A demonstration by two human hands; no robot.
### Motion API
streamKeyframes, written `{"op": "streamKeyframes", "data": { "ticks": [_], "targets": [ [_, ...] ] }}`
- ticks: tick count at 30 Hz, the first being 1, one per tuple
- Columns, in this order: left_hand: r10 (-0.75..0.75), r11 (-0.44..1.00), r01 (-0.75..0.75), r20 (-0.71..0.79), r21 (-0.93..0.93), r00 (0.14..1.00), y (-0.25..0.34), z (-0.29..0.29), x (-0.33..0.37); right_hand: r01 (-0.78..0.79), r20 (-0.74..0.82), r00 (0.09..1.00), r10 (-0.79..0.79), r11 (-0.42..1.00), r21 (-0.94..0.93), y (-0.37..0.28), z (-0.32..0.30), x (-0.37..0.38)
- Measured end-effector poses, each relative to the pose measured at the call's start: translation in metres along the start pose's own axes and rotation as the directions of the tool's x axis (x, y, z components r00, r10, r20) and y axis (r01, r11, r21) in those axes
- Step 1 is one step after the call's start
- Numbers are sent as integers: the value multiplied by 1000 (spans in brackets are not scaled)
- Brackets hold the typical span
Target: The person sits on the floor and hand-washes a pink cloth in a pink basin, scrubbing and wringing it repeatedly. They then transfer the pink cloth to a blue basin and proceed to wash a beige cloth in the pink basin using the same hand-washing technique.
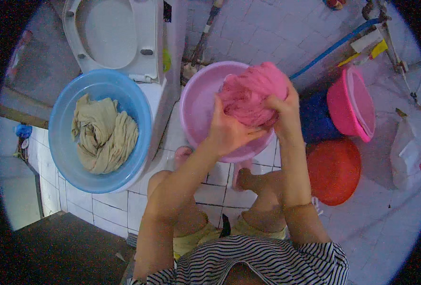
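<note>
A bunched-up pink cloth [255,92] is held between my two hands, above a pink basin [198,95] on the tiled floor. My left hand [229,130] cups it from the lower left, its fingers against the fabric. On the right side, my right hand [284,109] grips the cloth with the thumb laid over it. The bundle hides the right part of the basin. To the left, a blue basin [58,118] contains a twisted beige cloth [103,133].
The blue basin rests on a white toilet with its lid [108,33] raised. On the right are a dark blue bucket [317,116], a tilted bright pink basin [348,104], a red basin [334,171] and a white plastic bag [407,156]. A blue hose [334,47] runs along the wall.
</note>
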State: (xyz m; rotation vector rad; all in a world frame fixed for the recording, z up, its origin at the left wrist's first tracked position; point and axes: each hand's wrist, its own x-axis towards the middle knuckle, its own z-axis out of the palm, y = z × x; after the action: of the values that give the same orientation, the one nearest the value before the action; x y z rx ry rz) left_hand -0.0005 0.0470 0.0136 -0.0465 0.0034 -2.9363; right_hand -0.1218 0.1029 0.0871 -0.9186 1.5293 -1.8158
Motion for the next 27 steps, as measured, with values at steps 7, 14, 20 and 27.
{"op": "streamKeyframes", "data": {
  "ticks": [7, 14, 20, 27],
  "targets": [
    [182, 981, -173, -115, 87, 977, 21, -3, 0, 136, 222, 975, -24, 851, -506, 17, 20, -27],
    [336, 935, -299, -211, 191, 918, 7, -15, 2, 174, 279, 960, -8, 797, -578, 27, 25, -34],
    [170, 964, -76, -367, 256, 914, 8, -27, 3, 52, 186, 981, 46, 871, -488, 16, 24, -31],
    [-144, 628, 444, -464, 640, 874, 34, -17, -12, 69, 85, 995, -56, 985, -157, 9, -7, -8]
  ]
}}
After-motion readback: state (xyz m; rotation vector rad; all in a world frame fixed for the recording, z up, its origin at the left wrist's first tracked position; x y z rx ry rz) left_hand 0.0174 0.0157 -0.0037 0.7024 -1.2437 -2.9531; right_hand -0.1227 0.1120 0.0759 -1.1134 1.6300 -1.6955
